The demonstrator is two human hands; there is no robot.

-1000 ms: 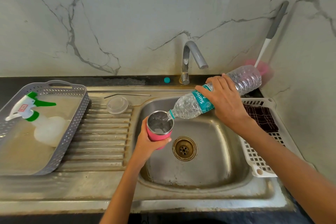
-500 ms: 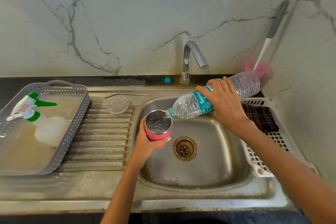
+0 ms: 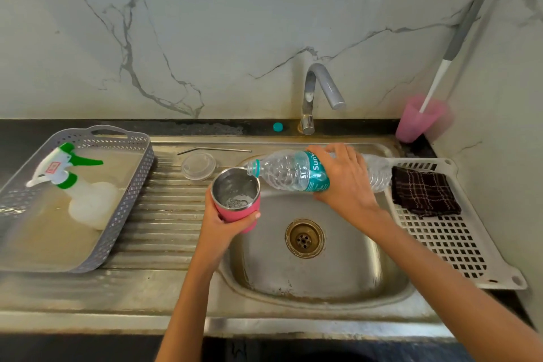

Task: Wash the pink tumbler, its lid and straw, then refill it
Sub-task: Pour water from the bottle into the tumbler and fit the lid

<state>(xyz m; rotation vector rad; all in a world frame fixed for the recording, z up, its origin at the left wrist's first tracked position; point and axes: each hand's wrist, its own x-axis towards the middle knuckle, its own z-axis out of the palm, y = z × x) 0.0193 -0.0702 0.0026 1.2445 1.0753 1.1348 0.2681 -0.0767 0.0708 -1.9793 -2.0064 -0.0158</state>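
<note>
**Step:** refill, judged under way.

**Tumbler** (image 3: 236, 200): pink with a steel lining, at centre frame over the left edge of the sink (image 3: 323, 282). A little water and some bubbles show at the bottom.

**Bottle** (image 3: 288, 170): clear plastic with a teal label, lying nearly level, its mouth at the tumbler's upper-right rim.

**Method:** tilt the bottle gradually with its mouth over the opening. Hold the tumbler upright above the basin and stop short of the brim, so the lid and straw fit.

**Left hand** (image 3: 223, 226): fingers and thumb wrapped round the tumbler's pink body.

**Right hand** (image 3: 343, 179): clamped round the bottle at its label.

**Lid** (image 3: 198, 166) and **straw** (image 3: 214, 150): lying just apart on the draining board (image 3: 164, 214), left of centre, untouched.
</note>
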